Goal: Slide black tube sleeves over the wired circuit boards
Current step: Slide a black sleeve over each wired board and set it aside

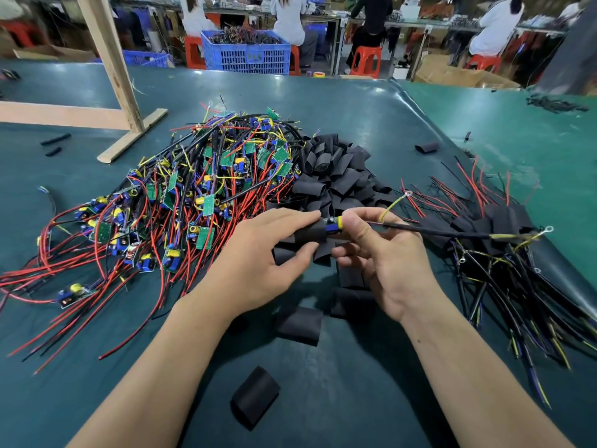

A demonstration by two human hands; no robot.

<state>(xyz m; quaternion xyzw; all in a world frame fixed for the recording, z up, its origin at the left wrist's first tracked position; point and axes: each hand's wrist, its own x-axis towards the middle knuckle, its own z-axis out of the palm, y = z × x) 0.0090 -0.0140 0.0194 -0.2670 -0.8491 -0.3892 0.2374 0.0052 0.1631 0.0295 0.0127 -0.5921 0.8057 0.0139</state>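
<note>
Two hands [258, 253], one sleeve [308, 236] in them, two loose sleeves [255, 397] nearest on the desk [387, 124], four red stools [366, 61] behind

Electronics assembly workshop: circuit board heap [200, 189], seated workers [290, 24]

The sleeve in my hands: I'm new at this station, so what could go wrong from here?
The board sits only partly inside the sleeve that your left hand holds; its tall parts could catch on the rim. The yellow ring-terminal wire sticks up past your right hand and might snag the loose sleeves.
</note>
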